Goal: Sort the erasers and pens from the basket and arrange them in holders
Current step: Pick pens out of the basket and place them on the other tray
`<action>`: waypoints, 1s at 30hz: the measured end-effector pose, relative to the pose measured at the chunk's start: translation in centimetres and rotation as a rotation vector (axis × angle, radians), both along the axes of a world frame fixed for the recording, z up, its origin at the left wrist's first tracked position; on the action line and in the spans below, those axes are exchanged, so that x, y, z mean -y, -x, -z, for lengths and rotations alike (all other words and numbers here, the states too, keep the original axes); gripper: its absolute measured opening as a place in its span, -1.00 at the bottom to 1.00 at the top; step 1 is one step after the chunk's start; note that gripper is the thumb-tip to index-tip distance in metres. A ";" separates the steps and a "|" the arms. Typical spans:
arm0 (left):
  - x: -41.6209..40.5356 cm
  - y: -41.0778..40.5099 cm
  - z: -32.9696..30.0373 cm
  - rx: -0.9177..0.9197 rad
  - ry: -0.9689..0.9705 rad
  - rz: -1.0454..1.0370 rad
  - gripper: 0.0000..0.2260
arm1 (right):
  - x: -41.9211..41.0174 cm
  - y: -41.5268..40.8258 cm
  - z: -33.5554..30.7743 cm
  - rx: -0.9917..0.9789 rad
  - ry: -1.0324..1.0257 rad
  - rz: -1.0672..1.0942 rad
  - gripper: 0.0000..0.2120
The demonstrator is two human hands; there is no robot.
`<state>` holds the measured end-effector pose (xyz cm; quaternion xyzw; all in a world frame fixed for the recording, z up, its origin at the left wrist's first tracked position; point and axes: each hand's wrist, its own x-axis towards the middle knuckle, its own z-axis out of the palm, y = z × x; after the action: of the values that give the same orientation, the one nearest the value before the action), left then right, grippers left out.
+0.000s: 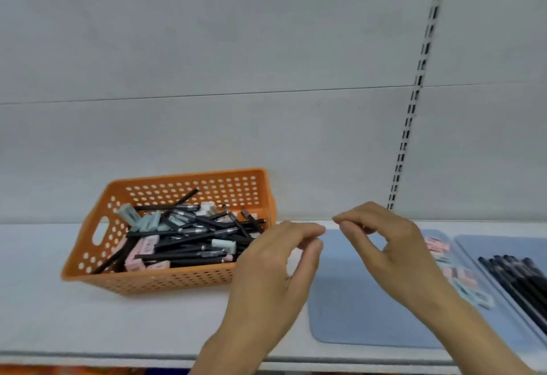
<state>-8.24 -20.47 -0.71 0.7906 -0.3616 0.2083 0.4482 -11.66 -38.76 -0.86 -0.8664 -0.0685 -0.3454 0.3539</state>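
One basket [177, 281], two blue trays [355, 309], two empty hands [272, 271]

white shelf surface [88, 321] | pale grey back panel [207, 49] with horizontal seam | slotted metal upright strip [414, 102], right of centre

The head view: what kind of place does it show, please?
Probably a shop, at a display shelf. The back panel has a slotted upright rail for shelf brackets, and an orange basket of mixed pens and erasers stands beside blue trays where stock is sorted.
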 end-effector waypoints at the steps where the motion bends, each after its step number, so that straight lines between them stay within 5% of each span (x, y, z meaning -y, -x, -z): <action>1: -1.8 -0.6 -0.3 0.021 -0.009 -0.043 -0.82 | -1.6 -1.2 -0.5 0.007 0.012 -0.043 -0.89; 9: -14.3 -6.8 -1.0 -0.097 -0.359 -0.461 -0.82 | -12.2 -10.9 -3.7 -0.235 0.380 -0.178 -0.84; 16: -16.5 -13.3 -0.7 -0.189 -0.403 -0.433 -0.71 | -17.5 -17.2 -2.7 -0.500 0.702 0.051 -0.89; 24: -15.1 -18.5 -0.8 -0.064 -0.828 -0.435 -0.70 | -16.5 -17.7 -2.0 -0.493 0.765 0.208 -0.69; 28: -14.9 -18.8 -1.1 0.016 -0.845 -0.403 -0.76 | -17.0 -17.6 -1.5 -0.443 0.800 0.128 -0.85; 30: -14.9 -18.2 -1.6 0.002 -0.754 -0.388 -0.77 | -17.2 -17.5 -1.4 -0.417 0.845 0.122 -0.73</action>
<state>9.95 -5.54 0.90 0.9524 -0.2573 0.1426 0.0798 5.85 -21.53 0.50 -0.9878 -0.0798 -0.1262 -0.0442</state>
